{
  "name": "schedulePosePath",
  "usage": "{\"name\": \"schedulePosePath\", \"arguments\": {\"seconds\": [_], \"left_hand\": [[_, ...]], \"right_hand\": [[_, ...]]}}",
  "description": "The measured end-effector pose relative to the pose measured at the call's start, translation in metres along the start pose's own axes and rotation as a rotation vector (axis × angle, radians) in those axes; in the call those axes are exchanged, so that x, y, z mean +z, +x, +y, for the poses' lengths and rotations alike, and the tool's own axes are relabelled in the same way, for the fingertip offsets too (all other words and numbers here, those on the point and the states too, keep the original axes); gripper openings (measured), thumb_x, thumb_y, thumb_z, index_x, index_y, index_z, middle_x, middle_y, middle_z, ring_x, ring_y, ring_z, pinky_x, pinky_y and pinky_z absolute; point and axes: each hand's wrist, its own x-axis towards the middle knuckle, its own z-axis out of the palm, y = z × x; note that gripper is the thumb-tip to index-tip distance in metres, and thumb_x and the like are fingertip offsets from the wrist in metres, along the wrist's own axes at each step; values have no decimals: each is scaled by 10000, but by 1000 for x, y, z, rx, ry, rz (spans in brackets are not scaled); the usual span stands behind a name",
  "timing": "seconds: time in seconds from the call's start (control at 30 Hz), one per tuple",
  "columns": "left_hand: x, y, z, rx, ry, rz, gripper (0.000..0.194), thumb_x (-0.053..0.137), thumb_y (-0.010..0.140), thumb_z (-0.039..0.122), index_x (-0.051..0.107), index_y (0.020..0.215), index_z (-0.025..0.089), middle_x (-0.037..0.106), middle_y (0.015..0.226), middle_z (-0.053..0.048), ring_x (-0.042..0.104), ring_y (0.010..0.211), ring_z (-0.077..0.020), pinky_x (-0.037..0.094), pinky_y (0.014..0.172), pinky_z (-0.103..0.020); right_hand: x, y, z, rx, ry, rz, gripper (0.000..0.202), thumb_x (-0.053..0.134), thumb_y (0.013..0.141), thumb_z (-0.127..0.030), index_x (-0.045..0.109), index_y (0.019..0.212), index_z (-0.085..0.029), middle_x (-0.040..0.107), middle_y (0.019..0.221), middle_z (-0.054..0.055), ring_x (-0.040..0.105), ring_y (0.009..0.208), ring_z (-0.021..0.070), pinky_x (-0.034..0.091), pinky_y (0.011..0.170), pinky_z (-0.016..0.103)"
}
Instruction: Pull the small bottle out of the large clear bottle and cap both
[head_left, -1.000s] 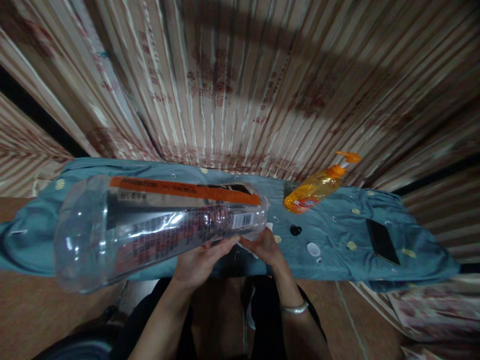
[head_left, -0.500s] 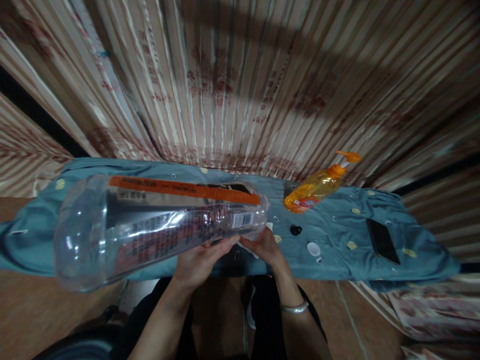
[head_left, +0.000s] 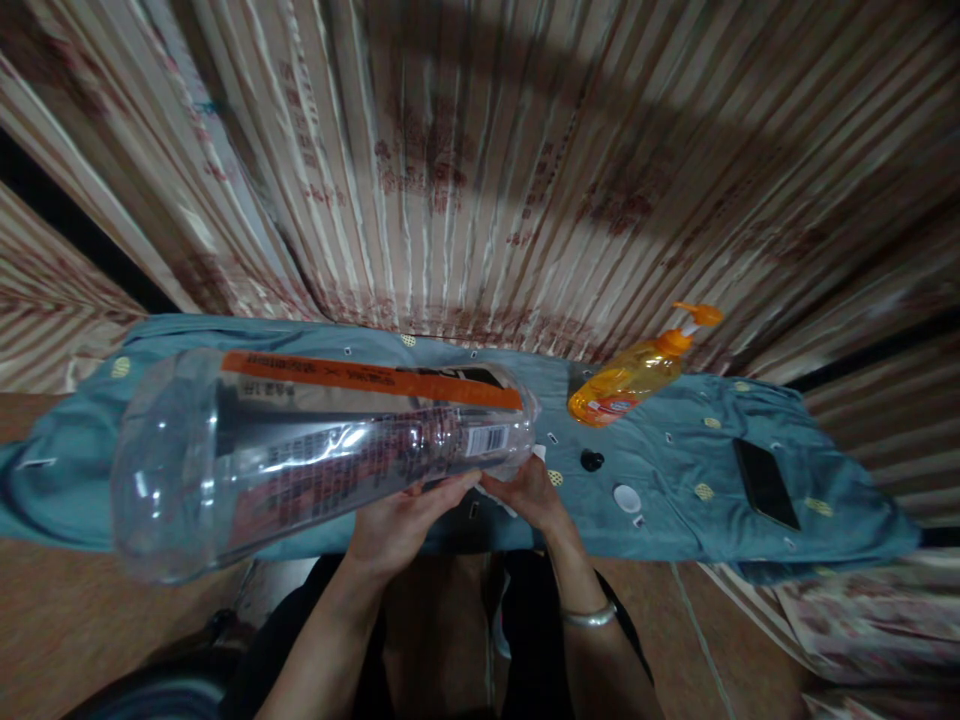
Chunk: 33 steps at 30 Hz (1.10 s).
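Observation:
A large clear plastic bottle (head_left: 300, 455) with an orange-striped label lies on its side, its base toward me at the left. My left hand (head_left: 401, 520) grips the bottle from below near its far end. My right hand (head_left: 529, 492) touches the same end of the bottle and pinches a small white piece there. Both hands are over the blue-grey cloth (head_left: 675, 480) that covers the low table.
An orange pump soap bottle (head_left: 637, 372) stands on the cloth at the right. A small black cap (head_left: 591, 460) and a white cap (head_left: 626, 497) lie near it. A dark phone (head_left: 763, 484) rests far right. Striped curtains (head_left: 480, 160) hang behind.

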Motion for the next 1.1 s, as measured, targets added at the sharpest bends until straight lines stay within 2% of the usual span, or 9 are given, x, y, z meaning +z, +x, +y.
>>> {"name": "schedulePosePath", "arguments": {"seconds": [0.1,0.23,0.4,0.53,0.73,0.9,1.1], "left_hand": [[-1,0,0,-20,-21,-21,205,777,616,418,677,584,242,754,601,-52,769,820,-298,629,858,-424],[-1,0,1,-3,-11,42,228,805,574,419,674,564,233,734,541,-39,760,695,-281,642,805,-401],[-1,0,2,-9,3,9,215,792,589,408,659,551,243,726,531,-39,768,770,-303,634,840,-412],[-2,0,-1,-31,26,59,228,805,566,428,665,560,248,728,537,-51,768,769,-313,632,845,-428],[-3,1,-7,-56,5,40,230,798,577,444,681,597,247,752,588,-64,772,820,-315,626,870,-429],[-5,1,-14,-45,68,113,233,798,572,439,698,631,237,766,626,-75,767,874,-336,621,884,-455],[-3,1,-15,-54,25,82,241,785,588,448,688,623,230,768,651,-94,757,923,-356,613,895,-494]], "right_hand": [[-1,-1,-2,2,3,-1,364,761,690,-293,686,1036,-206,781,1062,96,748,970,277,592,913,432],[-1,-1,-4,-2,13,-6,352,754,695,-312,688,1016,-184,780,1065,107,751,956,275,603,891,419],[0,-1,-4,-2,18,6,348,756,692,-303,688,1014,-191,786,1055,94,748,969,268,597,902,408],[0,-1,-4,-20,-16,4,322,750,703,-296,696,1005,-197,786,1056,90,744,985,265,590,919,410],[-1,-1,-6,-12,-15,-5,336,755,703,-277,700,1025,-194,787,1067,83,748,977,252,588,929,401],[-1,-1,-6,-1,-26,0,337,755,698,-299,703,1007,-176,787,1054,102,746,977,274,587,921,429],[0,-1,-4,-18,-1,5,367,757,696,-298,692,1040,-189,781,1087,92,746,995,264,593,925,409]]}}
